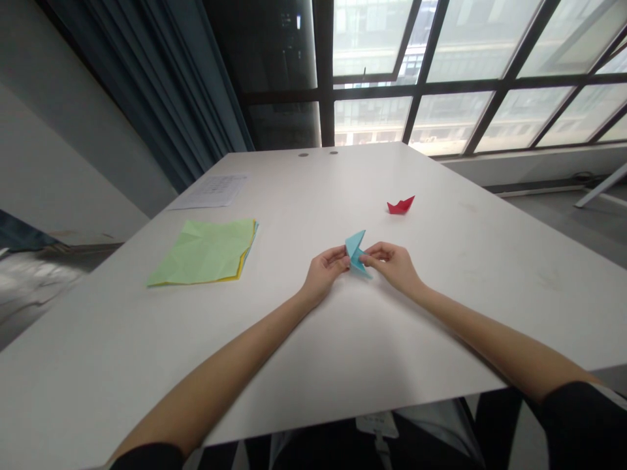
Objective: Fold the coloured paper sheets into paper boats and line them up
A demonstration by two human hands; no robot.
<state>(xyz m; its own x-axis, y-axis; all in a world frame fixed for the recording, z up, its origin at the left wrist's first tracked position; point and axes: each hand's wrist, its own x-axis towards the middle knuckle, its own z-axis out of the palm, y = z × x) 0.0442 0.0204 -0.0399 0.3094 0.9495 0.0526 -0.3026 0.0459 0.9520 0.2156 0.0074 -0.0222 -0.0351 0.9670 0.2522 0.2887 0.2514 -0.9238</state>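
Between my two hands is a folded piece of light blue paper (354, 245), with pointed corners sticking out at the top and at the bottom right. My left hand (324, 273) pinches its left side, thumb in front. From the right, my right hand (394, 265) pinches its other edge between thumb and fingers. The paper is held just above the white table, and my fingertips cover parts of its folds. Beyond my right hand a small red folded paper boat (401, 205) stands on the table.
A stack of paper sheets (206, 251), light green on top with yellow and blue edges showing, lies to the left. Farther back is a printed white sheet (210, 191). The white table (304, 352) ends near a curtain (161, 78) and windows.
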